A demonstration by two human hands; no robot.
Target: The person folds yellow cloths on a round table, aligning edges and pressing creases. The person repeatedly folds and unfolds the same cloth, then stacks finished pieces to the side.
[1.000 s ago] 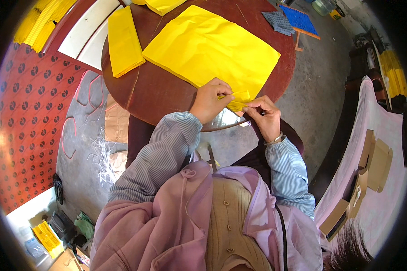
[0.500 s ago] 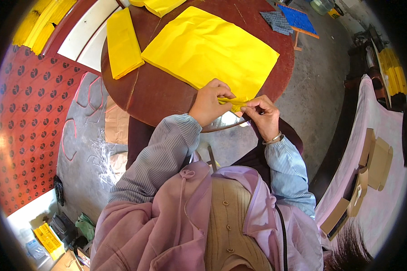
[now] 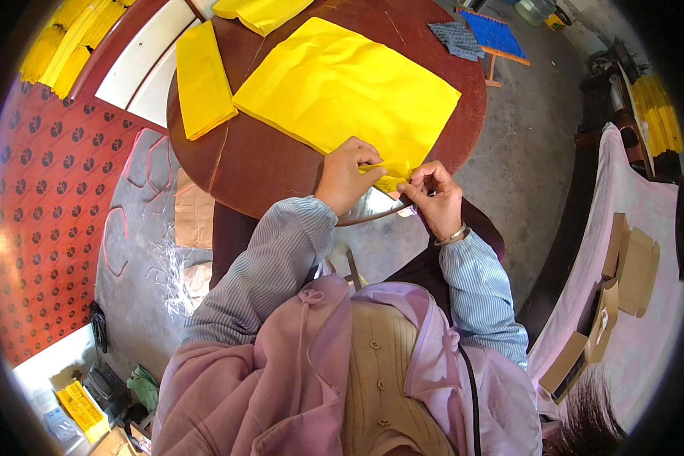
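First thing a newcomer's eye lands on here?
The big yellow paper sheet spread on the round dark-red table. At its near corner, the left hand and right hand pinch a fold together. A narrower folded yellow stack lies to the left.

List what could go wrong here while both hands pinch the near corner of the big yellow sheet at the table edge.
1. The left hand and right hand pull the same small corner of the yellow sheet; thin paper might tear there.
2. That corner overhangs the round table's rim, so a tug could drag the sheet off.
3. The sheet already looks creased; more handling may crumple it.
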